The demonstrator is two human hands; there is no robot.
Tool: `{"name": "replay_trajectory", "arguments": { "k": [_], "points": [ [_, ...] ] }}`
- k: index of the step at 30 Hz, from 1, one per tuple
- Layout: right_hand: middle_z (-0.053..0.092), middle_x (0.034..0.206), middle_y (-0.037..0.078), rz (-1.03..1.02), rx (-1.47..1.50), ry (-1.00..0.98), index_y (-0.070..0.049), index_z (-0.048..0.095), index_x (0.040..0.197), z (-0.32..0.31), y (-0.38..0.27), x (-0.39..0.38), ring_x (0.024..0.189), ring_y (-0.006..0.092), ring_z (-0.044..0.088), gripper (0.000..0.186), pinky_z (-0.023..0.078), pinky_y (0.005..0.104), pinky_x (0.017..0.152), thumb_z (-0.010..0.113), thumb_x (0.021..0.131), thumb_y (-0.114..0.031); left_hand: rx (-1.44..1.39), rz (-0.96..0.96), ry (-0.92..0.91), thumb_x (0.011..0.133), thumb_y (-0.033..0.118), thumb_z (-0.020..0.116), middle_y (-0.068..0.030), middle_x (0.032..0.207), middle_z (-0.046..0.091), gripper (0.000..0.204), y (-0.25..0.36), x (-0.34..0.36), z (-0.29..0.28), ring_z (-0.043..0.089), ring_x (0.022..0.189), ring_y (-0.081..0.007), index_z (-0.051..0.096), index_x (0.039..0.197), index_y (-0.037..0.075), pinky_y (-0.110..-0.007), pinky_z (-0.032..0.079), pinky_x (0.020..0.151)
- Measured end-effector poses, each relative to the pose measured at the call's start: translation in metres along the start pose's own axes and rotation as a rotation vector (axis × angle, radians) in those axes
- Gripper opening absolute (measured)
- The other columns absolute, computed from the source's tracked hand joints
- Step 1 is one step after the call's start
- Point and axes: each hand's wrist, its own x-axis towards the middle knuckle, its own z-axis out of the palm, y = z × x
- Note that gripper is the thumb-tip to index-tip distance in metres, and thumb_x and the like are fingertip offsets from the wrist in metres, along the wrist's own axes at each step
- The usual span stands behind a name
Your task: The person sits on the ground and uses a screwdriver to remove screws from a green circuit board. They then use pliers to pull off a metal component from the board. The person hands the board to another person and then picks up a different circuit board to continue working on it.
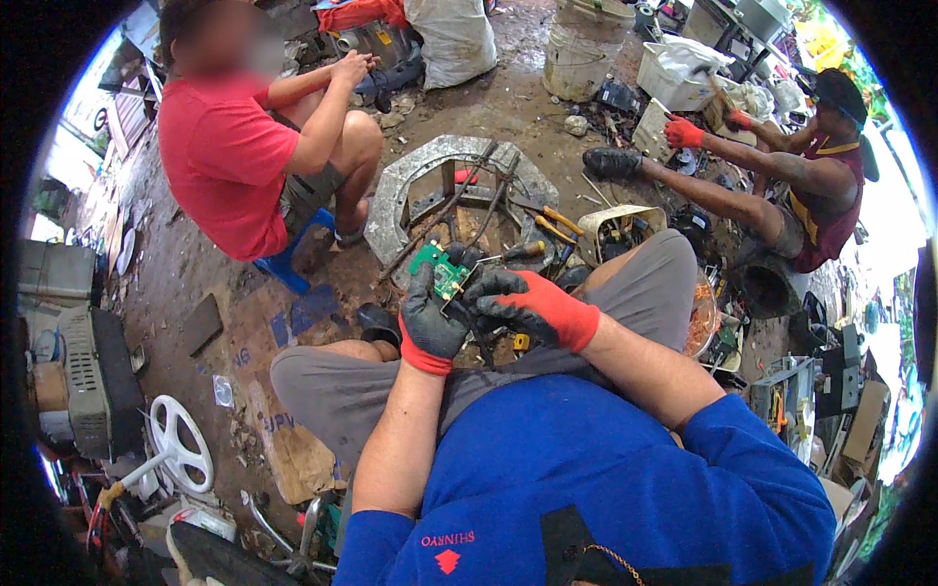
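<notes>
My left hand, in a red glove with a dark coated palm, grips a green circuit board above my lap. The board is tilted, with small metal parts along its edge. My right hand, gloved alike, has its fingers curled in at the board's right side. Whatever is between those fingers is hidden. Just beyond my right hand lies a screwdriver with a dark and yellow handle. Pliers with orange handles rest at the edge of a grey octagonal frame, which has dark metal bars across it.
A person in a red shirt sits on a blue stool at the left. Another person with red gloves works at the far right. Buckets, a white sack, a white wheel and scrap surround me on muddy ground.
</notes>
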Motion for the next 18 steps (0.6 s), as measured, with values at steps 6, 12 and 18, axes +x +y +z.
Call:
{"name": "replay_trajectory", "arguments": {
  "k": [6, 12, 18],
  "points": [
    [0.067, 0.106, 0.001, 0.036, 0.125, -0.019, -0.005, 0.060, 0.126, 0.002, -0.001, -0.002, 0.090, 0.0080, 0.060, 0.034, 0.051, 0.0264, 0.078, 0.063, 0.097, -0.024, 0.024, 0.151, 0.143, 0.105, 0.036, 0.042, -0.0171, 0.132, 0.059, 0.045, -0.004, 0.000, 0.003, 0.058, 0.122, -0.0340, 0.050, 0.138, 0.007, -0.055, 0.051, 0.097],
    [0.067, 0.106, -0.002, -0.017, -0.019, 0.020, -0.008, 0.060, 0.130, 0.005, 0.008, 0.009, 0.086, 0.0064, 0.060, 0.035, 0.050, 0.0240, 0.073, 0.060, 0.099, -0.024, 0.201, 0.175, 0.224, 0.105, 0.038, 0.042, -0.0149, 0.133, 0.058, 0.046, -0.005, 0.001, -0.010, 0.058, 0.121, -0.0339, 0.046, 0.142, 0.011, -0.047, 0.057, 0.086],
    [0.067, 0.099, -0.002, 0.070, -0.093, -0.019, -0.008, 0.066, 0.121, -0.015, 0.009, 0.014, 0.083, 0.0058, 0.059, 0.028, 0.048, 0.0237, 0.068, 0.060, 0.099, -0.024, 0.333, 0.205, 0.145, 0.105, 0.037, 0.043, -0.0104, 0.140, 0.052, 0.045, -0.012, 0.003, 0.007, 0.058, 0.120, -0.0357, 0.042, 0.145, 0.015, -0.048, 0.059, 0.084]
  ]
}}
